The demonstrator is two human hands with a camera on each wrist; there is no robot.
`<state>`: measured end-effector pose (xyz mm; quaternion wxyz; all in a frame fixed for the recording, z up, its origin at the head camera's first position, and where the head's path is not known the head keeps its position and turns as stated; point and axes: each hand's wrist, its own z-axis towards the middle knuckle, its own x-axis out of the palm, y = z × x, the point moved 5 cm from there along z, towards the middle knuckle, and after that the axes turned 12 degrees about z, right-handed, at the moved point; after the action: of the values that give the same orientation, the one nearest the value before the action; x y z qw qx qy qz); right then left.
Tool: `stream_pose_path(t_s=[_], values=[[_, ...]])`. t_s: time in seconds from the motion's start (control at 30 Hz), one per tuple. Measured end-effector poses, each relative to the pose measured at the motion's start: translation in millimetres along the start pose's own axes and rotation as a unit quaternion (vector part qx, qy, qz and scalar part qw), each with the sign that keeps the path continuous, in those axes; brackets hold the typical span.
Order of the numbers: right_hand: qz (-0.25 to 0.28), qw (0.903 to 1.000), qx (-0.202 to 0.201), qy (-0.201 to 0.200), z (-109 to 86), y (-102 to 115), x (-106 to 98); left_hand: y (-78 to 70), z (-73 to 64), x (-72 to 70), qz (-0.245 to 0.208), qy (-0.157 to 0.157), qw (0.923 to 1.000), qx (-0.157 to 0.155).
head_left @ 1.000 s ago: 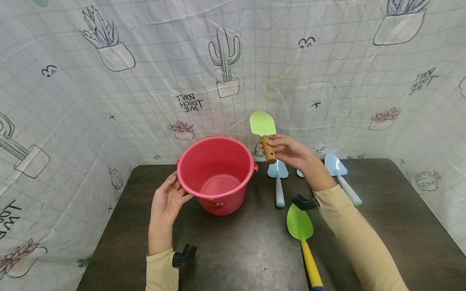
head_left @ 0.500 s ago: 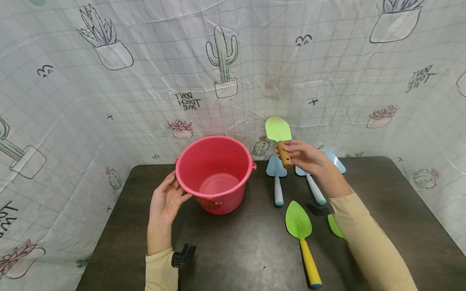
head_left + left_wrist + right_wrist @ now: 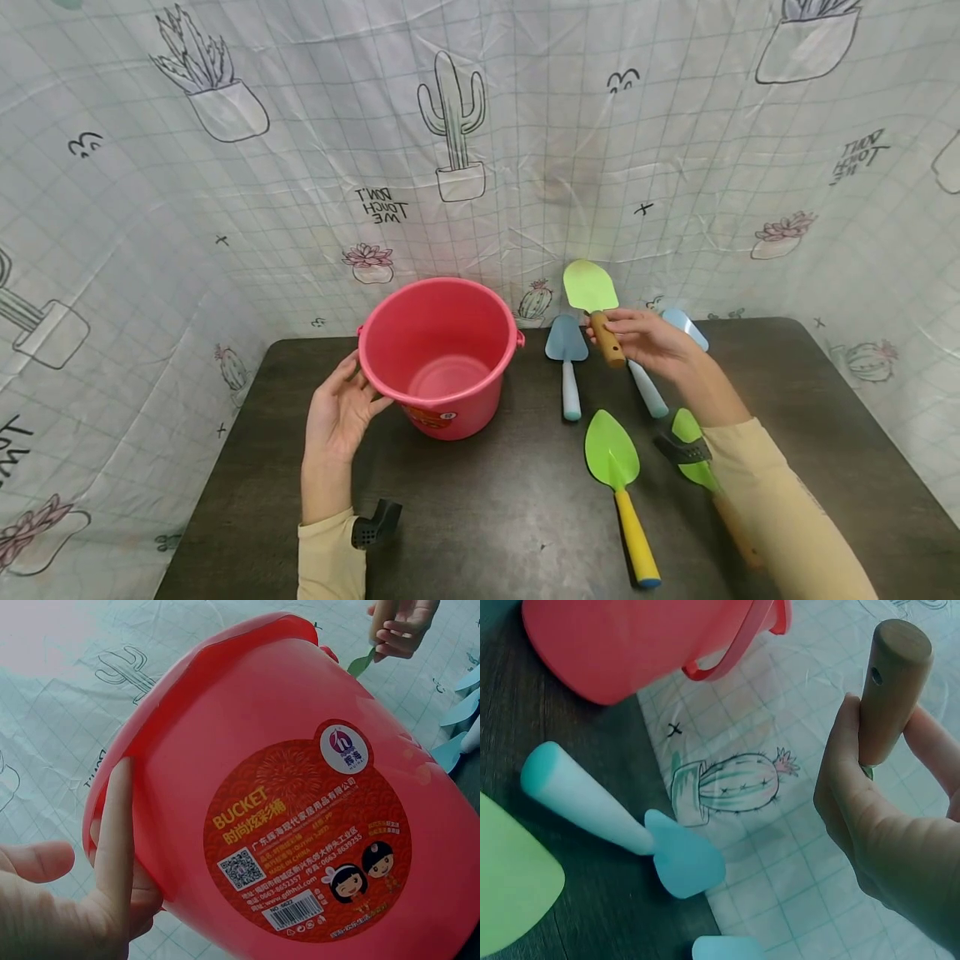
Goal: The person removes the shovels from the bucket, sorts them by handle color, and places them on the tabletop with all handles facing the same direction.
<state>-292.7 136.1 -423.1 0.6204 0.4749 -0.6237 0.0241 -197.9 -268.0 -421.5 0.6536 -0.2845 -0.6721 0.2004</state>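
My right hand (image 3: 648,337) pinches a small trowel (image 3: 590,285) by its wooden handle, the pale-green blade pointing up, above the back of the table. The right wrist view shows the handle (image 3: 896,682) between thumb and fingers, the blade mostly hidden behind. My left hand (image 3: 343,408) touches the left rim of a red bucket (image 3: 465,417), fingers fairly straight; the left wrist view shows a finger (image 3: 116,825) along the rim beside the label. Nothing is visible inside the bucket. Below the held trowel lies a light-blue trowel (image 3: 648,392), partly covered by hand and handle.
Another blue trowel (image 3: 567,339) lies right of the bucket, and a blue blade (image 3: 684,327) shows behind my right hand. A green trowel (image 3: 612,450) with yellow handle lies nearer; a second green trowel (image 3: 686,427) is partly under my sleeve. Patterned cloth surrounds the dark table.
My right hand has moved right and down with the trowel, away from the bucket. The left hand and bucket stay as they were.
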Motion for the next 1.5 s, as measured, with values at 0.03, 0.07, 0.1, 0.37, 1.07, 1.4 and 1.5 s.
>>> stream_pose_path(t_s=[0.03,0.07,0.1,0.37,1.07,1.4,1.5], values=[[0.003,1.0000,0.000,0.004,-1.1,-0.1,-1.5,0.0,0.1,0.1,-0.002,0.001,1.0000,0.000],[0.007,0.9999,0.000,0.009,-1.9,-0.1,-2.8,0.0,0.3,0.0,-0.004,0.002,1.0000,0.001],[0.011,0.9998,0.002,0.014,-2.7,-0.1,-3.8,0.0,0.4,0.1,-0.005,0.003,1.0000,0.002],[0.012,0.9990,0.017,0.039,-9.6,-1.8,-12.8,0.6,0.7,0.4,-0.006,0.007,1.0000,0.003],[0.033,0.9937,0.032,0.102,-47.8,-2.2,-48.2,2.0,-1.0,-0.1,0.032,-0.008,0.9994,0.011],[0.036,0.9958,0.017,0.082,-60.0,-1.0,-59.7,3.7,-3.5,0.1,0.014,-0.006,0.9999,0.003],[0.035,0.9958,0.015,0.083,-65.5,-0.2,-63.0,4.5,-4.1,-0.1,0.020,-0.008,0.9998,0.005]])
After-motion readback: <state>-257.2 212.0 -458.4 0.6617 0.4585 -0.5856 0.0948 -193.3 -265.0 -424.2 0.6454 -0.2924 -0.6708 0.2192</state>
